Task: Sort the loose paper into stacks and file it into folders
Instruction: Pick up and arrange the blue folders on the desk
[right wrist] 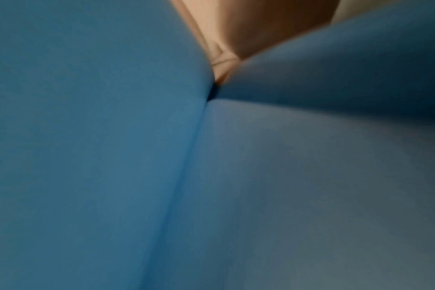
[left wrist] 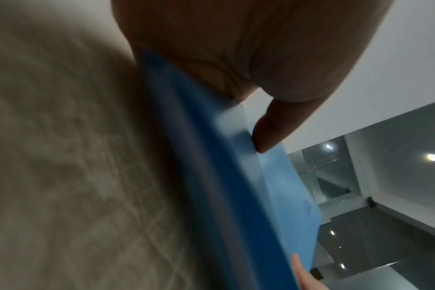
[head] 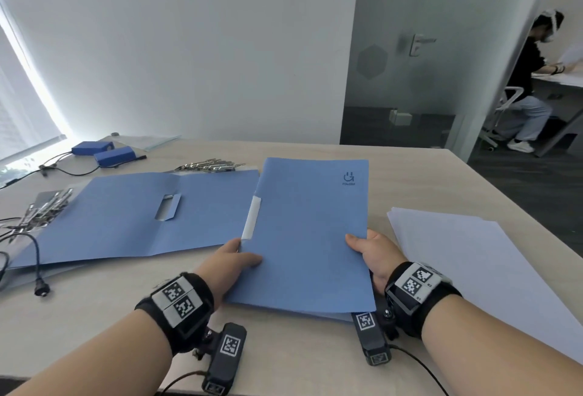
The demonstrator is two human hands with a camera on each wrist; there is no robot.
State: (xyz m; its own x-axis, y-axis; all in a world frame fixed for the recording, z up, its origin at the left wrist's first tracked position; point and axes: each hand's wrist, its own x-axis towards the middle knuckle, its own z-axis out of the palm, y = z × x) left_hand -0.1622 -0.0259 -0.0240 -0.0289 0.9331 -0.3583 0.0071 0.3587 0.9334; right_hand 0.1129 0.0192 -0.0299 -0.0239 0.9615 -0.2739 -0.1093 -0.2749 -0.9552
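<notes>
On the table [head: 284, 342], both hands' fingers [head: 249, 259] pinch the closed folder's [head: 309, 231] side edges.

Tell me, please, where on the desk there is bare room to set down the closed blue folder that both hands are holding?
Bare desktop lies near the front edge, below the open folder; another strip runs behind the closed folder toward the far right corner. The left is crowded with metal clips and cables; the paper stack fills the right.

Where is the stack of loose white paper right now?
In the head view, the white paper stack lies on the table's right side, just right of the right hand.
</notes>
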